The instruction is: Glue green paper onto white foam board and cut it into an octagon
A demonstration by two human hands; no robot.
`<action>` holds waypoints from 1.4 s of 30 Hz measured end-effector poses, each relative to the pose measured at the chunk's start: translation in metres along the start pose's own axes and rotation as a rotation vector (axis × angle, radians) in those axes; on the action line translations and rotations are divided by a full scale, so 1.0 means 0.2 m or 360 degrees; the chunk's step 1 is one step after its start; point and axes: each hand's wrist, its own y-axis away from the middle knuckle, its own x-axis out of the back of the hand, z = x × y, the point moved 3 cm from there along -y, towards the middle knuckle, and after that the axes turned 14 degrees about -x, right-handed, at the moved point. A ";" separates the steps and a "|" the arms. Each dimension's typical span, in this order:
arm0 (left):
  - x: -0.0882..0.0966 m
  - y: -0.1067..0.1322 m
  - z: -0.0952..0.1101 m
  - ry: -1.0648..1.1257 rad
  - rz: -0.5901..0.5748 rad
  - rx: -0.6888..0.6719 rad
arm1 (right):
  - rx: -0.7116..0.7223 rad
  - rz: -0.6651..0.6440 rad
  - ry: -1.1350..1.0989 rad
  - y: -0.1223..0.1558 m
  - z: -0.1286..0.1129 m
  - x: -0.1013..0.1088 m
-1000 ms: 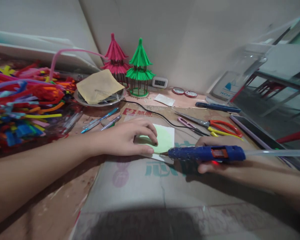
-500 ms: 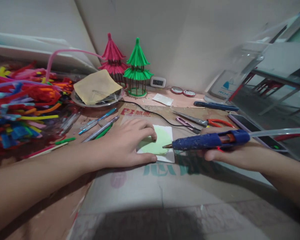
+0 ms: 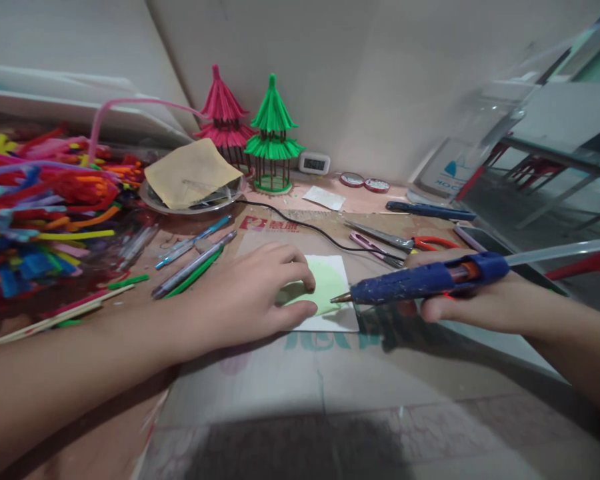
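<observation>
My right hand (image 3: 473,303) is wrapped round a blue hot glue gun (image 3: 405,283), with a clear glue stick (image 3: 560,252) coming out of its back end. Its metal nozzle points left, just over the edge of a light green rounded piece (image 3: 325,283). That piece lies on a white square card (image 3: 347,320). My left hand (image 3: 260,287) rests over the left part of both, fingers curved and thumb apart from them; its palm hides some of the green piece. Whether the nozzle touches the green piece I cannot tell.
Behind stand a pink pagoda model (image 3: 225,113) and a green one (image 3: 273,140). Colourful pipe cleaners (image 3: 40,207) are heaped at left, near pens (image 3: 193,267). Scissors (image 3: 385,235), a utility knife (image 3: 430,211) and a phone (image 3: 505,257) lie at right. A black cable (image 3: 310,227) crosses the cardboard (image 3: 260,400).
The white card and green piece have shifted slightly right and nearer to me. The glue gun has moved a little right, its nozzle still beside my left thumb.
</observation>
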 end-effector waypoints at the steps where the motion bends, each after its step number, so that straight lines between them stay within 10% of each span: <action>1: 0.00 0.00 -0.01 0.0015 0.0001 -0.0011 | 0.0017 -0.0066 0.0023 0.01 -0.01 0.00; 42: -0.01 0.02 -0.05 0.0122 0.0013 -0.0114 | -0.0111 -0.0031 0.0414 0.07 -0.16 -0.12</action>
